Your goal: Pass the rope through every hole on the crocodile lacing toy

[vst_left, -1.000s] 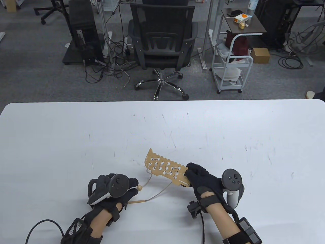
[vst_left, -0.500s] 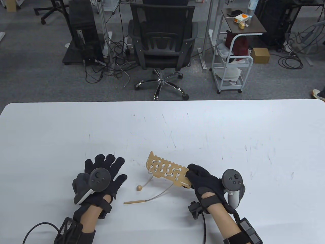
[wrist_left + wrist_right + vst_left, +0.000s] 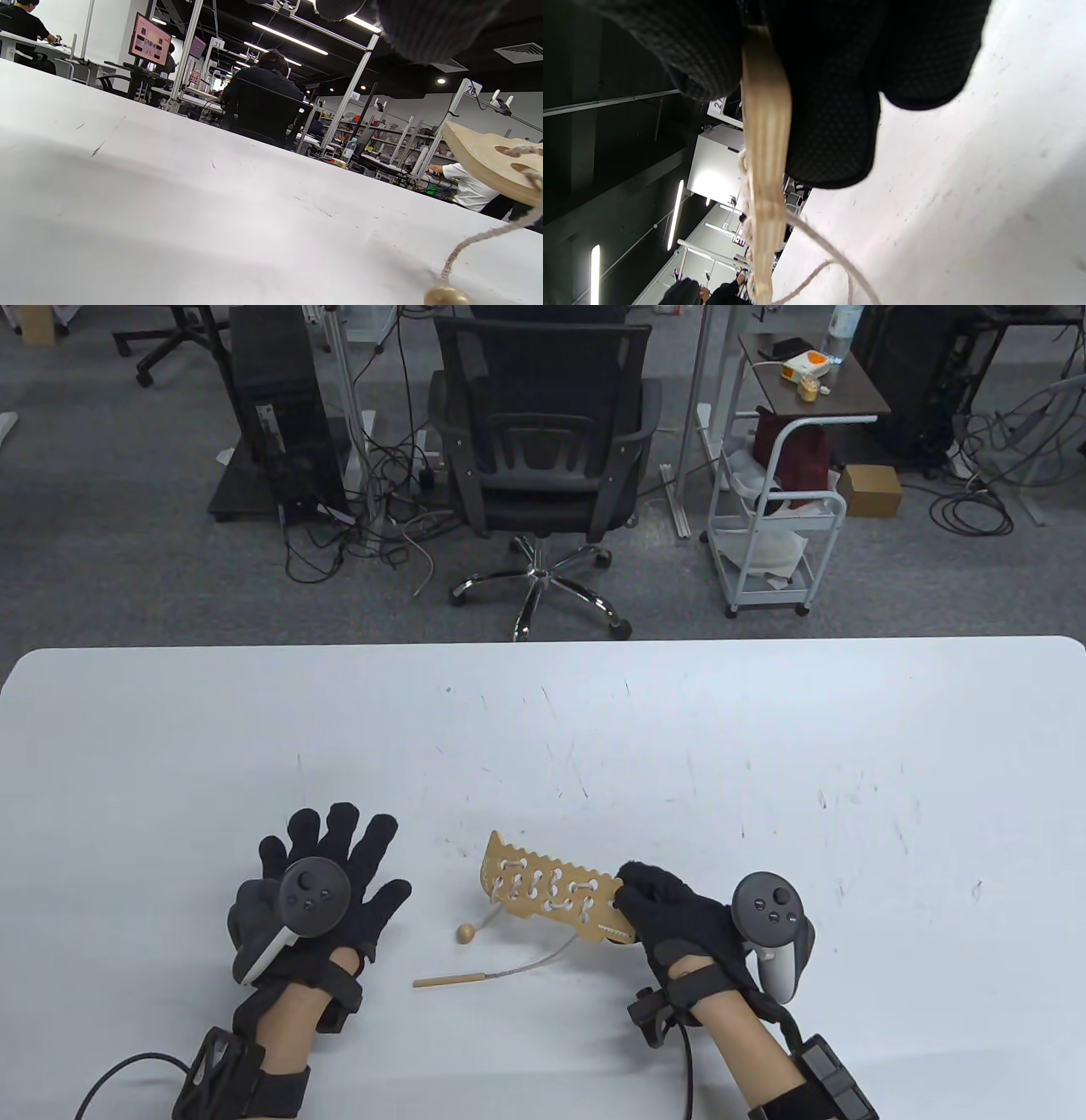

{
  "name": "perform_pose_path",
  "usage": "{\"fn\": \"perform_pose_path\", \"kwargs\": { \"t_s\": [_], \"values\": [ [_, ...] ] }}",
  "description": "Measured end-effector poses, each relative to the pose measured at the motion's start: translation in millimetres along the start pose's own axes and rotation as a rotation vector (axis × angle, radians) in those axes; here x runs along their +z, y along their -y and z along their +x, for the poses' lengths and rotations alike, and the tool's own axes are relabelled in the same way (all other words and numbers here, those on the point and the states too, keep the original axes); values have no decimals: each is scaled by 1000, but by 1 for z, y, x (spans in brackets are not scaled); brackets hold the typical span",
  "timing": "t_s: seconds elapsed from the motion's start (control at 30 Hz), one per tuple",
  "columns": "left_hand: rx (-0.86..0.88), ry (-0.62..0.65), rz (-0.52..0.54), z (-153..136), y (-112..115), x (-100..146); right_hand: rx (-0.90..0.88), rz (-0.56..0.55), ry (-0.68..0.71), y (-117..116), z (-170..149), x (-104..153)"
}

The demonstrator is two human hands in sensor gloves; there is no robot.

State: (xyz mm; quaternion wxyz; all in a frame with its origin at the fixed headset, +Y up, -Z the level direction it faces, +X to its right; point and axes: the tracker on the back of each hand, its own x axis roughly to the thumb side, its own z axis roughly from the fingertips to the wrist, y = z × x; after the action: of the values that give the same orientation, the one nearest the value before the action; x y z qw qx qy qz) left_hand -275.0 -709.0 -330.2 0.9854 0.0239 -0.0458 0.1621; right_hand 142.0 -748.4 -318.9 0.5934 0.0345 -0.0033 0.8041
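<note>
the counter (image 3: 764, 712) carries everything, a broad white top with the working things gathered near its front edge between the two hands.

the crocodile toy (image 3: 543, 886) is the largest piece on it: a flat wooden board with a toothed upper edge, held off the surface at a slant rather than lying flat, probably so both faces stay reachable for lacing. its holes look laced with pale rope (whether every hole is filled i cannot tell from here).

the right hand (image 3: 679, 920) keeps the board up by its near end. in the right wrist view the grip is narrow: fingers on one face and the thumb on the other pinch the thin wooden edge between them.

the left hand (image 3: 318, 891) lies just left of the toy, apart from it, its grip wide, fingers spread and straight, holding nothing.

the rope (image 3: 543, 960) hangs slack from the board's far end down to the counter, so nothing is pulling it taut.

the wooden needle (image 3: 450, 981) lies loose on the counter at one rope end, and the small bead (image 3: 465, 934) rests beside it at the other, both untouched.
</note>
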Motion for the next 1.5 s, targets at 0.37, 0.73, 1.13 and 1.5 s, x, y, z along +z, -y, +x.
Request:
{"fn": "perform_pose_path", "kwargs": {
  "t_s": [0.37,0.73,1.13,1.5],
  "values": [
    [6,-2,3,-1,0,-1,24,91,-52,-29,26,-33],
    [37,-4,4,-4,-1,-1,72,101,-99,-64,26,-88],
    [67,12,17,-4,-2,-2,140,52,-202,-79,9,-135],
    [88,8,21,-5,-3,-2,281,5,-226,-86,3,-155]
  ]
}}
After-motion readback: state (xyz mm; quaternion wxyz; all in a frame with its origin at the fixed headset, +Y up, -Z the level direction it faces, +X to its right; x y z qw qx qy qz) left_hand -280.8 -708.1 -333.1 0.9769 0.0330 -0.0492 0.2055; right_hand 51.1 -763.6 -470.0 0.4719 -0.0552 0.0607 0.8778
